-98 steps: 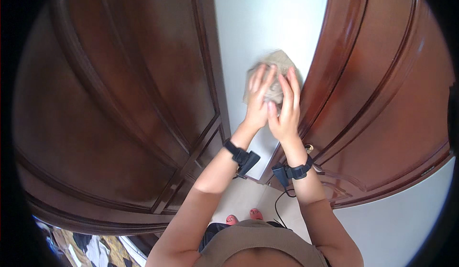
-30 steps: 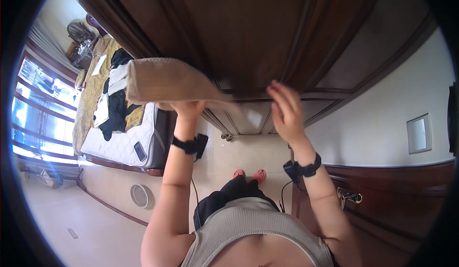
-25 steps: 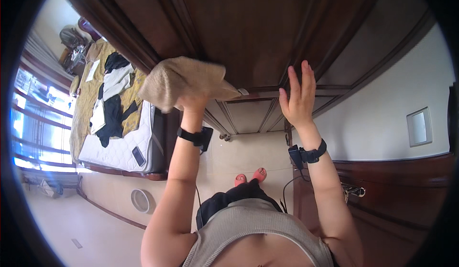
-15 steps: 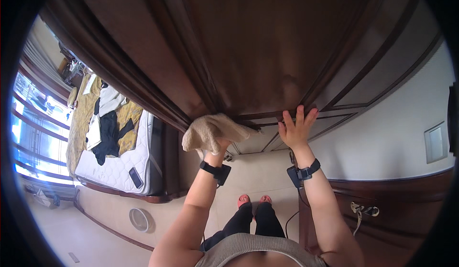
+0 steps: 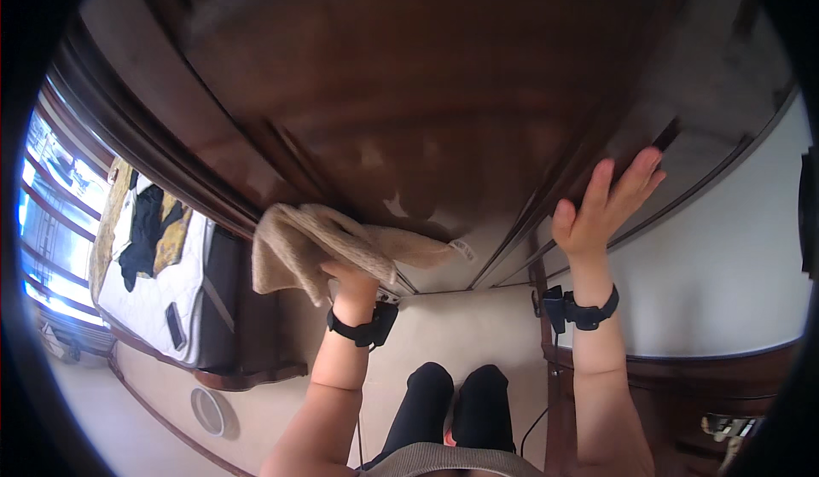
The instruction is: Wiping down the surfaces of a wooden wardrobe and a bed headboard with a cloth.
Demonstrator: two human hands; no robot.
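A beige cloth point(image 5: 328, 238) with a small white tag drapes over my left hand point(image 5: 351, 285), which holds it against the lower part of a dark brown panelled wooden front point(image 5: 409, 153). Most of the left fingers are hidden under the folds. To the right, my right hand point(image 5: 601, 212) is open, fingers spread and pointing up. It is empty and right by the wood's right side; whether it touches cannot be made out. Black bands with small boxes circle both wrists.
At left stands a bed with a white mattress point(image 5: 158, 306), a phone point(image 5: 176, 325) and dark and light clothes point(image 5: 147, 229) on it. A round basin point(image 5: 209, 412) sits on the pale floor. A brown wooden cabinet point(image 5: 674, 400) is at lower right.
My body has come nearer the wood and my knees are bent. The cloth and left hand have shifted left. My right hand has moved right and slightly up.
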